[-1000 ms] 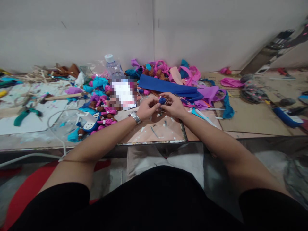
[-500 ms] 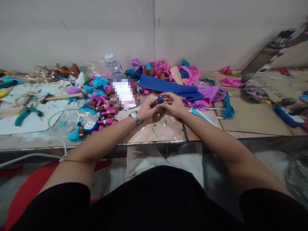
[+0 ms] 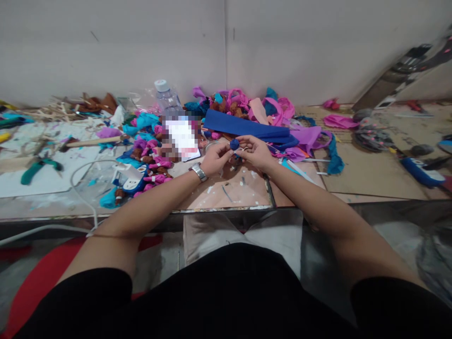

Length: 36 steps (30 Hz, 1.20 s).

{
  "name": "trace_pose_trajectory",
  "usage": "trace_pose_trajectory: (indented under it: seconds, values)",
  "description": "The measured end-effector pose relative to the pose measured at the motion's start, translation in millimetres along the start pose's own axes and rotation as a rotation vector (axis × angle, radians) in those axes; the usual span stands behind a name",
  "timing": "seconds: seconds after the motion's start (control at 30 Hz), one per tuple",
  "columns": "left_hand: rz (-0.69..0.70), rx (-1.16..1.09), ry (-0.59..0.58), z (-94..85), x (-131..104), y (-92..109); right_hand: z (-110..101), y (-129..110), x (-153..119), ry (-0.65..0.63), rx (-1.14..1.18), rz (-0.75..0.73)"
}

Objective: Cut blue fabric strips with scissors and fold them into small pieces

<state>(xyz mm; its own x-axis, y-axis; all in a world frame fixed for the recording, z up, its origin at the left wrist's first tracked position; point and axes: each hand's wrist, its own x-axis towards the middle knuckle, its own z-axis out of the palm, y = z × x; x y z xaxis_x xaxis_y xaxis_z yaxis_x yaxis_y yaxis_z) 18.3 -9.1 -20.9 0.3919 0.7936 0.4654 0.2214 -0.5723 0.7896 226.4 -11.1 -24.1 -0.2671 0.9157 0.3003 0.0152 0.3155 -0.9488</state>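
Observation:
Between my fingertips is a small, dark blue rolled paper flower (image 3: 234,144). My left hand (image 3: 216,159), with a metal watch on the wrist, pinches it from the left. From the right, the thumb and forefinger of my right hand (image 3: 256,153) close on the same flower. Its lower part is mostly hidden by my fingers. Just behind my hands lies a folded strip of blue crepe paper (image 3: 247,127). A lit phone (image 3: 182,137) stands left of them, its surroundings blurred out.
Pink, brown and blue paper bundles (image 3: 155,157) crowd the left side near a power strip (image 3: 137,181). A clear bottle (image 3: 167,99) stands at the back. Green pliers (image 3: 38,168) and a hammer (image 3: 93,142) lie further left. Cardboard (image 3: 370,174) covers the right, beside a blue-handled tool (image 3: 422,170).
The blue flower has turned slightly between my fingers and sits a touch higher. Both hands otherwise stay in nearly the same place.

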Motion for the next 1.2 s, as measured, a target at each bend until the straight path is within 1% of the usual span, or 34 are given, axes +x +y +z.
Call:
trace_pose_trajectory:
  seconds: [0.2, 0.43, 0.57, 0.73, 0.87, 1.07, 1.2]
  values:
    - [-0.036, -0.023, 0.014, 1.3, -0.6, -3.4, 0.6, -1.2, 0.4, 0.046, 0.003, 0.008]
    - [-0.079, -0.086, -0.045, 2.0, -1.7, -7.7, 1.5, -0.4, -0.2, 0.084, -0.004, -0.013]
    - [-0.079, -0.111, -0.08, 2.0, -1.3, -7.4, 0.0, -0.1, 0.6, 0.099, -0.027, -0.041]
    - [-0.076, -0.128, -0.071, 1.9, -2.2, -3.7, -0.5, -0.6, 1.4, 0.1, -0.052, -0.057]
    - [-0.093, -0.132, -0.065, 3.6, -2.3, -4.3, 0.5, -1.7, 0.8, 0.093, -0.048, -0.059]
    - [-0.063, -0.108, -0.051, 3.7, -0.8, -3.6, 1.9, -2.0, -0.2, 0.086, -0.04, -0.058]
    - [-0.074, -0.12, -0.057, 3.3, -1.3, -0.9, 2.2, -2.6, -1.6, 0.064, -0.051, -0.058]
